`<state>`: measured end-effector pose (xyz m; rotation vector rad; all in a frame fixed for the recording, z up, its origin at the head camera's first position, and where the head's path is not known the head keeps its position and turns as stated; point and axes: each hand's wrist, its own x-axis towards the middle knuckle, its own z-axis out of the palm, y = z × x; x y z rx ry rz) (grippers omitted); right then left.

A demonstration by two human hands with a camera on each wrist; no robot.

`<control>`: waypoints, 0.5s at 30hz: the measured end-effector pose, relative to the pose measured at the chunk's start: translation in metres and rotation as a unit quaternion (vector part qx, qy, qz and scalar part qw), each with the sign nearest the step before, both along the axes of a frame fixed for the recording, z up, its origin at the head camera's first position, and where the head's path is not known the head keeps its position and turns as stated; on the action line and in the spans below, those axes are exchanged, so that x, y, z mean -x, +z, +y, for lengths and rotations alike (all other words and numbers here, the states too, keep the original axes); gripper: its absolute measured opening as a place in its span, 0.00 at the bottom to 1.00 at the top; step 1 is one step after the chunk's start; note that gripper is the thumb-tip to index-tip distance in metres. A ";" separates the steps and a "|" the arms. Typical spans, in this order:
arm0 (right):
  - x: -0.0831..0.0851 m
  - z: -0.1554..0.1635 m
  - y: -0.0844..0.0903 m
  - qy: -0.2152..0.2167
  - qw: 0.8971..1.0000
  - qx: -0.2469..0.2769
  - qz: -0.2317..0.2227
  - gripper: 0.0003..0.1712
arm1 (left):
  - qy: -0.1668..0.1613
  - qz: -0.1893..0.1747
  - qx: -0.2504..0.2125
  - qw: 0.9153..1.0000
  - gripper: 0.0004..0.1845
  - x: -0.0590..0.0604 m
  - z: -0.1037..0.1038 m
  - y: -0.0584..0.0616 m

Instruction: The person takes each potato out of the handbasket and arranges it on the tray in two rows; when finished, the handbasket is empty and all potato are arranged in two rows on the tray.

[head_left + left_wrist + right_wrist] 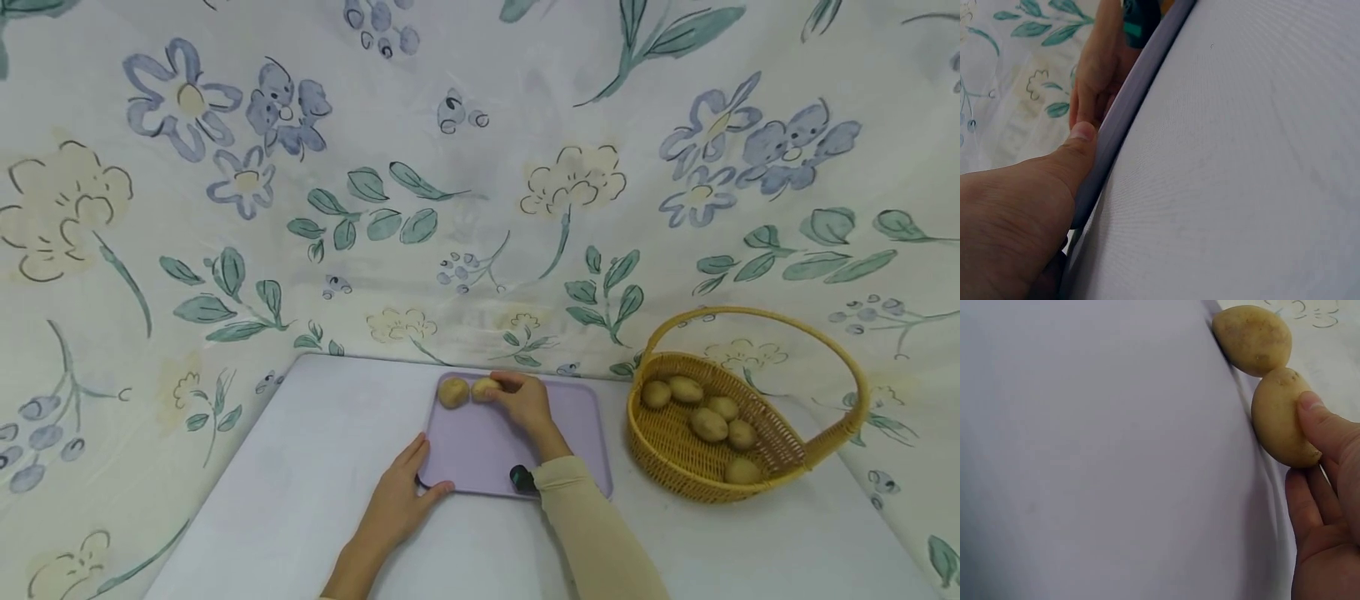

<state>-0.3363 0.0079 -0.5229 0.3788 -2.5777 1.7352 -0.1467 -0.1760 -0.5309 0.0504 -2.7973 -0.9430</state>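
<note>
A lilac tray (487,450) lies on the white table. Two potatoes sit at its far edge: the left one (453,392) lies free, and my right hand (521,402) holds the right one (485,388) with thumb and fingers curled on it. In the right wrist view the held potato (1282,419) touches the free potato (1252,339) against the tray rim, with my thumb (1322,422) on it. My left hand (401,492) grips the tray's near left corner, thumb (1079,150) over the rim (1129,106).
A wicker basket (795,454) with a tall handle stands right of the tray, holding several potatoes (708,423). A floral cloth (480,167) hangs behind and beside the table. Bare white tabletop (300,483) lies left of the tray.
</note>
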 end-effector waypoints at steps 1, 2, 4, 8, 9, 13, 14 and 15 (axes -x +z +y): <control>0.000 0.000 0.000 0.000 1.000 -0.001 -0.001 0.20 | 0.000 -0.002 0.000 1.000 0.47 0.000 0.000 -0.001; -0.001 0.000 -0.001 -0.001 1.000 -0.002 -0.002 0.20 | 0.001 -0.003 -0.002 1.000 0.47 -0.001 0.001 -0.001; -0.001 0.000 0.000 -0.004 1.000 -0.004 -0.009 0.20 | 0.000 -0.007 -0.003 1.000 0.47 -0.002 0.001 -0.002; 0.000 0.001 0.003 -0.013 1.000 0.000 -0.019 0.19 | -0.002 -0.001 0.000 1.000 0.47 -0.001 0.001 -0.003; 0.000 0.001 0.004 -0.017 1.000 -0.001 -0.023 0.19 | -0.002 0.001 0.001 1.000 0.47 0.000 0.000 -0.003; 0.002 0.003 0.010 -0.024 0.999 0.005 -0.033 0.19 | -0.002 0.006 0.005 1.000 0.48 0.001 -0.001 -0.004; 0.002 0.004 0.012 -0.023 0.999 0.010 -0.038 0.19 | -0.002 0.002 0.004 1.000 0.48 0.002 -0.001 -0.004; 0.002 0.005 0.013 -0.021 0.999 0.015 -0.041 0.19 | -0.003 0.001 0.005 1.000 0.48 0.002 -0.001 -0.003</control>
